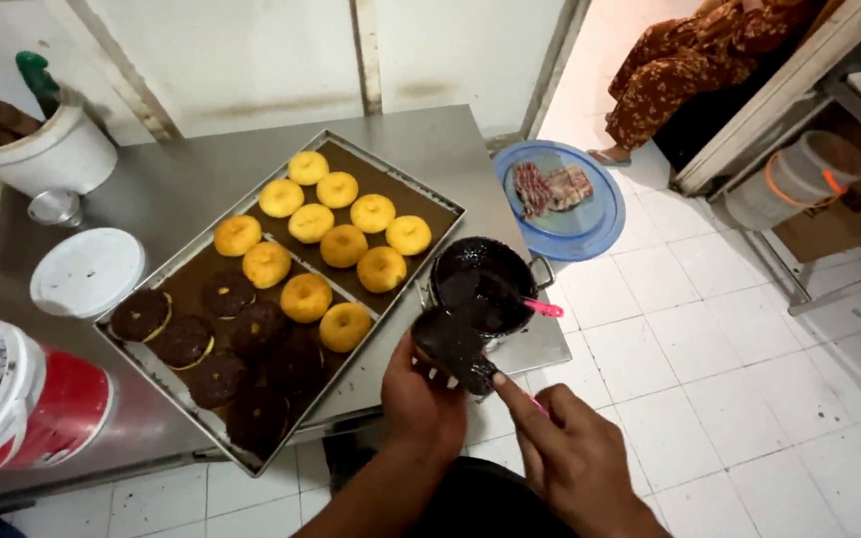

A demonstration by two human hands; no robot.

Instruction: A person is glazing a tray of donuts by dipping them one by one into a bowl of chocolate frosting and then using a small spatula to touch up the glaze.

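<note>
A doughnut is being coated with chocolate over the pot at the table's edge.

Head view: a chocolate-covered doughnut (pixel 453 346) is clamped in the fingers of the left hand (pixel 423 406), just in front of the dark pot of melted chocolate (pixel 482 286). The right hand (pixel 568 450) is closed around a thin pink tool (pixel 540 404), its forefinger stretched toward the doughnut's lower edge. A second pink handle (pixel 543 308) is seen resting in the pot. On the metal tray (pixel 429 191) plain yellow doughnuts (pixel 343 245) are laid in rows, with coated ones (pixel 213 344) toward the near corner. The glazing step is judged to be under way; the next move calls for a level, steady grip so that the wet coating is not smeared.
</note>
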